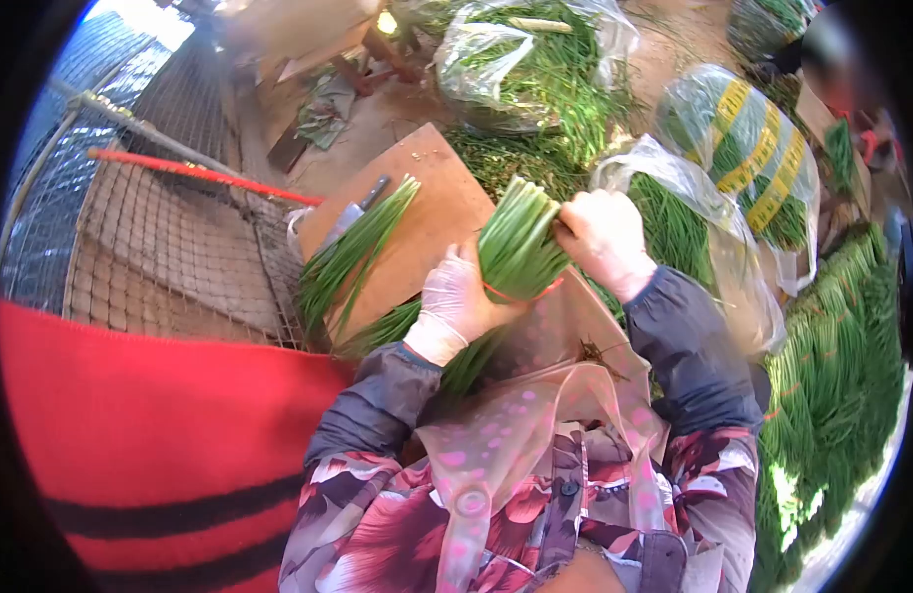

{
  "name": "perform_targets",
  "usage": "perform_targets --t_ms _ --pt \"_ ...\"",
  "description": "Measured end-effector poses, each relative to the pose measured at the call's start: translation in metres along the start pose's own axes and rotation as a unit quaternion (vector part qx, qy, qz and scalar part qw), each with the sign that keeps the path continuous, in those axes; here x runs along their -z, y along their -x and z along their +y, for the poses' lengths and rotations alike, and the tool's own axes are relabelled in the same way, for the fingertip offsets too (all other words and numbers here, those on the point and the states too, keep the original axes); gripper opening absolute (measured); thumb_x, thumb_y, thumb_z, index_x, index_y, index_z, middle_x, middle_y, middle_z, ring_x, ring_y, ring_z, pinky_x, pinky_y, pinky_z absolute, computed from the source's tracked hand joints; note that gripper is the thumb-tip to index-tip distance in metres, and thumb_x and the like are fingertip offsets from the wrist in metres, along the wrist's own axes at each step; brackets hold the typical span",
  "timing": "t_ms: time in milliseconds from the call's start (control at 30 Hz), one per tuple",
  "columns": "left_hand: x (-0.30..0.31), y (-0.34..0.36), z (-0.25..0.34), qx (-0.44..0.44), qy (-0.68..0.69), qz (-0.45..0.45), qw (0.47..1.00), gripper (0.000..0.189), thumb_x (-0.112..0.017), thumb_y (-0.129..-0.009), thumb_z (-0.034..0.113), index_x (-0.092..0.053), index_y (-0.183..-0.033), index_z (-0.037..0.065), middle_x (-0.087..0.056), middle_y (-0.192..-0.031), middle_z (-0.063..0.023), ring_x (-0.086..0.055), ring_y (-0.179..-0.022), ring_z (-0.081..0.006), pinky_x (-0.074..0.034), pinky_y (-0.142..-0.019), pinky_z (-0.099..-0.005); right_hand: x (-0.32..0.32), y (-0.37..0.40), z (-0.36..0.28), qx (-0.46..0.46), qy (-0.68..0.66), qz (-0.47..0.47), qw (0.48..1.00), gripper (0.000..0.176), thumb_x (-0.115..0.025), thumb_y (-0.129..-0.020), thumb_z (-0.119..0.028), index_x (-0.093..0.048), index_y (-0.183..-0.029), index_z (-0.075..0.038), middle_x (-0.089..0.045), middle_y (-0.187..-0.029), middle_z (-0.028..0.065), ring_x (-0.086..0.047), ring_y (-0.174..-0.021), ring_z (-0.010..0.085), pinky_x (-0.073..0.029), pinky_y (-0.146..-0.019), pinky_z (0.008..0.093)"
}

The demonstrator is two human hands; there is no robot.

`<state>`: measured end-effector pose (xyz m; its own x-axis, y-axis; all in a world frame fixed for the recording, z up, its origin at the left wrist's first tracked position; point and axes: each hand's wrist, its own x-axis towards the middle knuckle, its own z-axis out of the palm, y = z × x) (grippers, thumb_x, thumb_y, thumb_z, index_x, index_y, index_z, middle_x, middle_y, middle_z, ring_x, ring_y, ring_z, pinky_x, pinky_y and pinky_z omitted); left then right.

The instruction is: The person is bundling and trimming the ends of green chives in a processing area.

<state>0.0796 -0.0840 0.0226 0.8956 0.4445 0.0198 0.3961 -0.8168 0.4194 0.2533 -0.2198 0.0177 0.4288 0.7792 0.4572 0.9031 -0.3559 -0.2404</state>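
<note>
Because it could splay, the green bundle (521,237) by the board's (422,183) right edge sits clamped in the left hand's (451,301) fingers, while the right hand's (609,237) curled fingers touch it, grip indeterminable.

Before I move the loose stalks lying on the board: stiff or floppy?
Likely floppy: the loose stalks are long and thin, fanning past the edge of the board. No band shows, so they'd probably splay. The knife lies against them and may shift.

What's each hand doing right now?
Left: gloved hand closed around a thick bundle of long green stalks.
Right: fingers bent at the bundle's upper edge; grip unclear.
</note>
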Motion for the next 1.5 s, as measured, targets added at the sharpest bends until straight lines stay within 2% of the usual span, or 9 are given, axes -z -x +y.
perform_targets --t_ms 100,167,367,467,967,1100,1300,1433,1500 --pt "-0.004 -0.001 -0.018 -0.037 0.013 0.007 0.999 0.092 -0.086 -0.052 0.043 -0.044 -0.122 -0.001 -0.056 -0.109 -0.0212 -0.056 -0.102 -0.0355 -0.047 -0.088 -0.0403 -0.036 0.002 0.081 -0.218 0.026 0.047 0.974 0.024 -0.06 -0.076 -0.032 -0.067 -0.069 -0.01 -0.063 -0.065 0.0116 -0.063 -0.067 0.0309 -0.048 -0.06 0.0431" --pt "-0.006 0.001 -0.03 -0.048 0.023 0.006 0.999 0.093 -0.087 -0.051 0.04 -0.044 -0.123 -0.001 -0.055 -0.111 -0.0203 -0.055 -0.105 -0.0335 -0.046 -0.09 -0.0391 0.02 0.01 0.071 -0.357 -0.075 -0.093 0.926 0.036 -0.057 -0.082 -0.043 -0.07 -0.075 -0.01 -0.065 -0.07 0.0131 -0.065 -0.072 0.0313 -0.049 -0.064 0.0407" --pt "-0.003 0.0 -0.033 -0.064 0.072 0.03 0.995 0.094 -0.088 -0.05 0.039 -0.043 -0.124 0.002 -0.054 -0.11 -0.0186 -0.057 -0.1 -0.0329 -0.048 -0.086 -0.04 0.025 0.029 0.019 -0.109 -0.252 0.119 0.954 0.023 -0.065 -0.078 -0.034 -0.072 -0.088 -0.015 -0.068 -0.083 0.01 -0.066 -0.077 0.0282 -0.051 -0.069 0.0393" --pt "0.0 0.002 -0.02 -0.017 0.091 0.004 0.996 0.091 -0.089 -0.05 0.031 -0.045 -0.123 0.001 -0.055 -0.112 -0.0172 -0.056 -0.103 -0.03 -0.045 -0.091 -0.0388 0.031 0.015 -0.013 -0.067 -0.116 0.009 0.991 0.026 -0.073 -0.07 -0.037 -0.07 -0.082 -0.014 -0.063 -0.077 0.0067 -0.06 -0.075 0.0256 -0.046 -0.067 0.0385" --pt "-0.009 0.004 -0.02 -0.098 0.029 0.051 0.993 0.089 -0.087 -0.051 0.037 -0.044 -0.121 0.002 -0.055 -0.104 -0.0198 -0.055 -0.098 -0.0364 -0.047 -0.084 -0.0429 0.001 0.005 -0.012 -0.171 -0.145 -0.146 0.964 0.026 -0.068 -0.066 -0.034 -0.072 -0.079 -0.012 -0.065 -0.08 0.013 -0.062 -0.084 0.029 -0.048 -0.072 0.0414" --pt "-0.005 0.006 -0.021 -0.089 0.019 0.042 0.995 0.093 -0.088 -0.05 0.037 -0.043 -0.123 0.001 -0.055 -0.107 -0.0206 -0.054 -0.099 -0.0372 -0.047 -0.085 -0.0433 -0.005 0.01 -0.004 -0.093 -0.096 -0.065 0.989 0.019 -0.067 -0.068 -0.03 -0.071 -0.073 -0.012 -0.065 -0.074 0.0116 -0.064 -0.077 0.029 -0.05 -0.068 0.0404" --pt "-0.001 0.007 -0.047 -0.067 0.283 -0.03 0.956 0.091 -0.09 -0.053 0.016 -0.041 -0.128 0.0 -0.056 -0.117 -0.0147 -0.056 -0.11 -0.0239 -0.047 -0.093 -0.036 0.035 0.047 0.114 -0.287 0.085 0.045 0.953 0.019 -0.064 -0.072 -0.022 -0.067 -0.065 -0.005 -0.063 -0.062 0.0137 -0.063 -0.062 0.0289 -0.051 -0.058 0.04" --pt "0.009 0.004 -0.105 0.009 0.37 -0.08 0.926 0.083 -0.088 -0.055 0.007 -0.046 -0.125 0.001 -0.061 -0.114 -0.0079 -0.06 -0.101 -0.0174 -0.048 -0.091 -0.0338 0.013 0.146 0.115 -0.207 0.247 -0.363 0.874 0.025 -0.063 -0.073 -0.028 -0.071 -0.083 -0.007 -0.068 -0.08 0.0146 -0.068 -0.081 0.0237 -0.052 -0.072 0.0391" --pt "0.017 0.008 -0.12 0.05 0.436 -0.103 0.893 0.081 -0.088 -0.055 0.007 -0.047 -0.125 0.001 -0.061 -0.115 -0.0079 -0.06 -0.101 -0.0179 -0.048 -0.091 -0.0337 0.023 0.167 0.083 -0.181 0.005 -0.555 0.812 0.05 -0.071 -0.066 -0.052 -0.073 -0.085 -0.006 -0.069 -0.081 0.0139 -0.067 -0.079 0.0286 -0.052 -0.073 0.0391"
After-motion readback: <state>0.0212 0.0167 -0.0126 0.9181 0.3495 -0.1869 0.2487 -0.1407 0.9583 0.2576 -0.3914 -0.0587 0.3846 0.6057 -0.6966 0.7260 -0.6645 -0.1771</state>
